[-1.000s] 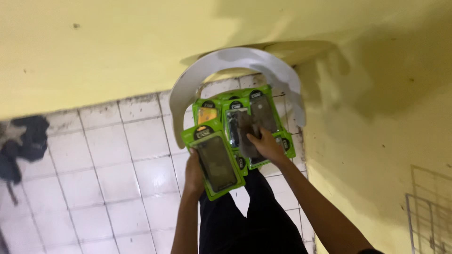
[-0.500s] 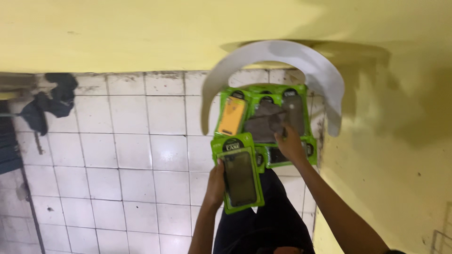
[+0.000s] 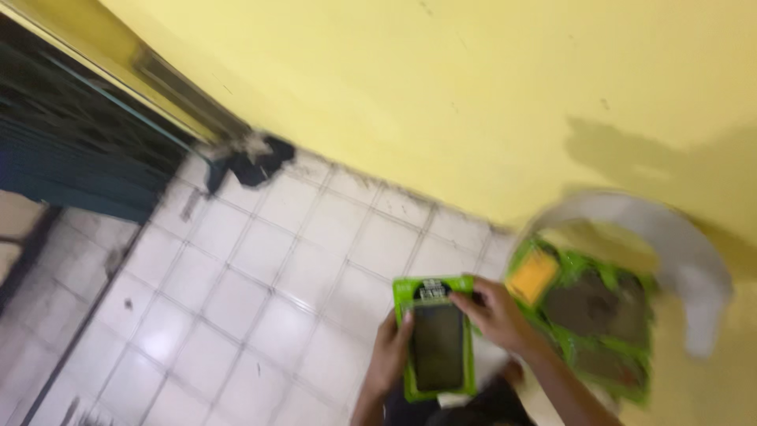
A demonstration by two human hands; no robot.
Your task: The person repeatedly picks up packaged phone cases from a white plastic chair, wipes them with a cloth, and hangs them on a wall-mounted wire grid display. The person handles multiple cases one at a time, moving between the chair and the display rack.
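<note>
Both hands grip one green pack [image 3: 436,338] with a dark insert, held flat above the white tiled floor [image 3: 260,276]: left hand [image 3: 392,351] closed on its left edge, right hand [image 3: 495,313] closed on its top right corner. Just right of the pack, more green packs [image 3: 595,315] lie blurred in a pale curved tray [image 3: 678,237] against the yellow wall [image 3: 441,95]; one shows an orange insert [image 3: 532,278]. A dark rag [image 3: 252,164] lies far left at the wall's foot.

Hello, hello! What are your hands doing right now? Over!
Left hand grips the green phone-case pack by its edge. Right hand pinches its top corner. More green packs lie beside it, blurred. Nothing blocking.
</note>
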